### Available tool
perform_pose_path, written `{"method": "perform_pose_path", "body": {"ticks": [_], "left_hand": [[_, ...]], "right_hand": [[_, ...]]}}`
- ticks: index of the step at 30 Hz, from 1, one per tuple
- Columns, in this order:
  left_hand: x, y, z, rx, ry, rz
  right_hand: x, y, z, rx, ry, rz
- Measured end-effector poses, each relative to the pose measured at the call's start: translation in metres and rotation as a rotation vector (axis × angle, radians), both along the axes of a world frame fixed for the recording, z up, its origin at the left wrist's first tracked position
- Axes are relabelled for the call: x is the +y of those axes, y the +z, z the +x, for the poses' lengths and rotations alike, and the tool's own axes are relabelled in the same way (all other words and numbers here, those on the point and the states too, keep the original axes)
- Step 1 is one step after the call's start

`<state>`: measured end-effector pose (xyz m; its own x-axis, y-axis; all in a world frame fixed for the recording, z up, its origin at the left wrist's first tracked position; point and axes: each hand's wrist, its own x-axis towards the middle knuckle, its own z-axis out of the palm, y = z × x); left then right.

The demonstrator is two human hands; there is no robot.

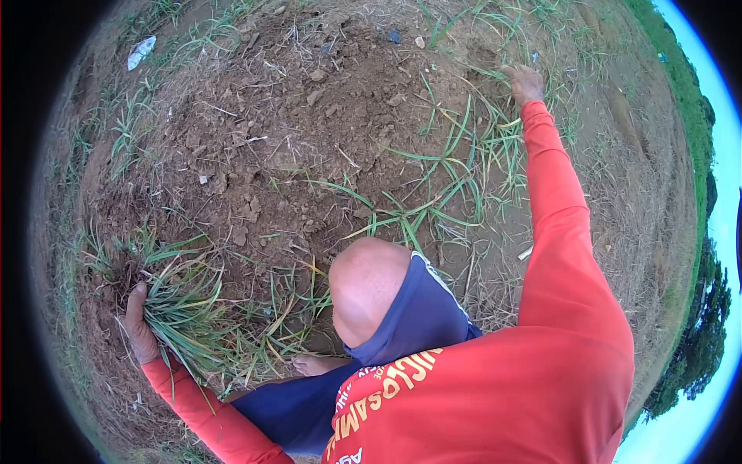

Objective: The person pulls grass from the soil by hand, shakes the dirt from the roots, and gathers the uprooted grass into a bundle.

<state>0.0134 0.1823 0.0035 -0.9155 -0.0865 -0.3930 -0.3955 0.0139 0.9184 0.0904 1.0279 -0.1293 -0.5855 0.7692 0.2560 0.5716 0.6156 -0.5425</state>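
Note:
My left hand point(139, 325) is closed around a thick bunch of long green grass-like plants point(189, 305). Its leaves fan out toward my leg, and a brown tangle of roots and soil shows at the far end. Stretched out to the far right, my right hand point(524, 83) is down at the ground with fingers curled in on narrow green blades point(491, 73); the fingertips are partly hidden. More long-leaved plants point(448, 162) grow or lie between that hand and my bent knee point(369, 290).
Loose brown soil point(270, 155) with clods and dry stalks spreads ahead of me. A whitish scrap point(141, 52) lies at the upper left, and a small blue scrap point(394, 36) near the top. My bare foot point(317, 364) is on the ground. Trees point(692, 340) stand at the right.

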Motion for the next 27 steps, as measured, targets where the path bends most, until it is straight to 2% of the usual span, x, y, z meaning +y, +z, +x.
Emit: {"method": "perform_pose_path", "body": {"ticks": [2, 3, 6, 9, 12, 13, 16, 18, 20, 22, 23, 25, 27], "left_hand": [[0.008, 0.002, 0.0, 0.01, -0.015, -0.02], [0.009, 0.001, -0.001, 0.013, -0.012, -0.017], [0.01, 0.0, -0.003, 0.017, -0.009, -0.005], [0.009, -0.002, -0.002, 0.015, -0.001, 0.009], [0.003, -0.002, 0.001, 0.009, 0.015, 0.025], [0.002, 0.0, 0.001, 0.015, 0.017, 0.015], [-0.001, 0.004, 0.004, 0.025, 0.032, 0.003], [-0.002, 0.005, 0.004, 0.023, 0.04, -0.001], [-0.005, 0.005, 0.003, 0.021, 0.045, -0.008], [-0.003, 0.004, 0.0, 0.016, 0.039, -0.004], [-0.002, 0.004, -0.002, 0.017, 0.037, -0.002], [-0.001, 0.004, -0.001, 0.02, 0.043, 0.004], [0.001, 0.003, -0.001, 0.025, 0.044, 0.004]], "right_hand": [[-0.01, 0.015, 0.0, -0.024, 0.118, -0.14], [0.02, -0.025, -0.01, 0.043, 0.084, 0.082], [-0.041, 0.013, -0.032, -0.17, 0.098, -0.551], [-0.065, -0.003, -0.069, -0.107, 0.134, -0.383], [-0.083, -0.009, -0.092, -0.241, 0.241, -0.05], [-0.053, -0.048, -0.107, -0.175, 0.208, 0.013], [-0.063, -0.034, -0.11, -0.288, 0.174, 0.082], [-0.065, -0.022, -0.098, -0.236, 0.242, 0.189], [-0.068, -0.015, -0.096, -0.134, 0.222, 0.163], [-0.062, -0.01, -0.091, 0.017, 0.098, 0.017], [-0.054, -0.012, -0.09, 0.048, 0.088, 0.165], [-0.051, -0.005, -0.088, 0.354, 0.118, -0.329], [-0.053, -0.008, -0.085, 0.297, 0.121, -0.354]]}}
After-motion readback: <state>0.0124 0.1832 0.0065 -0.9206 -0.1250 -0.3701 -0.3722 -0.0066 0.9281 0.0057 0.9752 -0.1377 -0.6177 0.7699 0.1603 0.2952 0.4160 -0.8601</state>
